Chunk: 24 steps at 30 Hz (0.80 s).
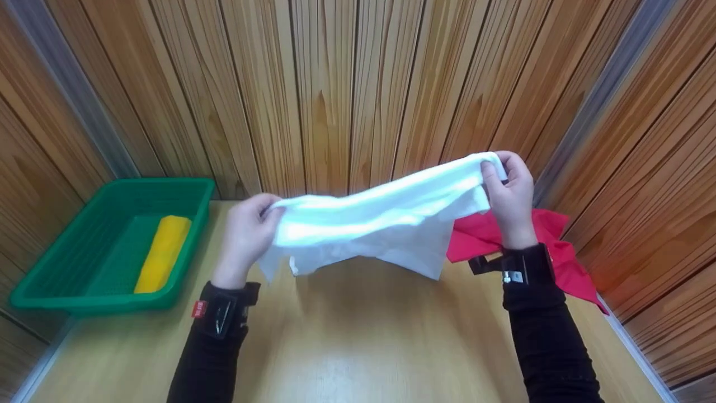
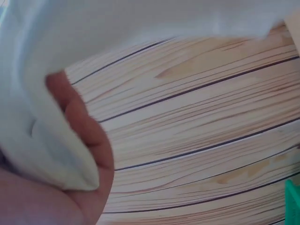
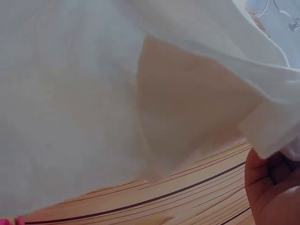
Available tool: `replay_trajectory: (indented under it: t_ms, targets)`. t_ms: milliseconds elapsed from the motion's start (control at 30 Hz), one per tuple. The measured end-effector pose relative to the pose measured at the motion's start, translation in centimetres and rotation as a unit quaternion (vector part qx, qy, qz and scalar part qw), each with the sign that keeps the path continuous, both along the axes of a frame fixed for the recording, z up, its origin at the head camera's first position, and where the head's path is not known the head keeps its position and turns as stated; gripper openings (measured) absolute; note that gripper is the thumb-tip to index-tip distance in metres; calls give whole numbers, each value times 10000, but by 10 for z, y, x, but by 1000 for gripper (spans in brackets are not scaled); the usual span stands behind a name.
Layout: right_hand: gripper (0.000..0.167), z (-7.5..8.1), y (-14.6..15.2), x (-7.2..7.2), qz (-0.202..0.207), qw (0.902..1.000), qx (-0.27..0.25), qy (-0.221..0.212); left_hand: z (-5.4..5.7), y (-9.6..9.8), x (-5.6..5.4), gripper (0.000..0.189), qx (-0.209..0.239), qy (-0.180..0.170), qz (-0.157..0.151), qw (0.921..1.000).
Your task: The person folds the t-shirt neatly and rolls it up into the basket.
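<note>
A white cloth (image 1: pixel 358 221) is stretched in the air between both hands, its lower part hanging in loose folds over the table. My left hand (image 1: pixel 246 235) pinches its left end between thumb and fingers. At the other end, somewhat higher, my right hand (image 1: pixel 512 193) grips the upper right corner. In the left wrist view the cloth's edge (image 2: pixel 61 140) runs into the curled left hand (image 2: pixel 93 145). The right wrist view is mostly filled by hanging cloth (image 3: pixel 70 108), with the right hand (image 3: pixel 274 192) at the lower right.
A green basket (image 1: pixel 61 303) stands on the left of the wooden table (image 1: pixel 358 347), with a folded yellow cloth (image 1: pixel 163 254) inside. On the right lies a crumpled red cloth (image 1: pixel 570 263), partly behind the right forearm. Wood-panelled walls (image 1: pixel 324 101) enclose the back and sides.
</note>
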State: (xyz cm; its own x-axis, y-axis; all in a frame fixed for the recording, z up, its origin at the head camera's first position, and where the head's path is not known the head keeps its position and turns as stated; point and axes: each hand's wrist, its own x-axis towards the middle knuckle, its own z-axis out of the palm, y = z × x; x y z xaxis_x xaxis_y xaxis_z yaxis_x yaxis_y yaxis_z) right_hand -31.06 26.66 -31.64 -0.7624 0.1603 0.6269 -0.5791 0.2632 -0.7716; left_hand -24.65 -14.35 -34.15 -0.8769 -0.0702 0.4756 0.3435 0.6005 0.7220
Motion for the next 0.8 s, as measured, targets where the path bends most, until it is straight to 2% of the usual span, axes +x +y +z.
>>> replay_trajectory:
  t_ms: [167, 233, 300, 367, 500, 600, 700, 800]
  targets:
    - [23, -19, 8, 2, 141, 9975, 404, -565, -29, 3, 10, 7, -661, -369, -646, 9950]
    - [24, -29, 13, 2, 237, 9933, 783, -814, -41, 5, 13, 4, -905, -586, -840, 9906]
    - [24, -38, 19, 2, 351, 9850, 1283, -1098, -53, 8, 14, 3, -1148, -882, -915, 9852]
    - [23, -48, 24, 1, 528, 9729, 1793, -1363, -63, 10, 14, 3, -1340, -1186, -926, 9795]
    - [23, -62, 28, -5, 764, 9398, 2677, -1980, -78, 9, 10, 5, -1507, -1692, -1021, 9686]
    - [25, -68, 25, -13, 860, 9208, 3004, -2334, -85, 6, 2, 4, -1474, -1904, -1042, 9650]
    - [27, -68, 17, -24, 915, 9139, 3089, -2470, -88, -1, -7, 7, -1283, -2140, -869, 9645]
    - [27, -63, 7, -37, 867, 9153, 2954, -2598, -89, -8, -15, 13, -904, -2318, -634, 9665]
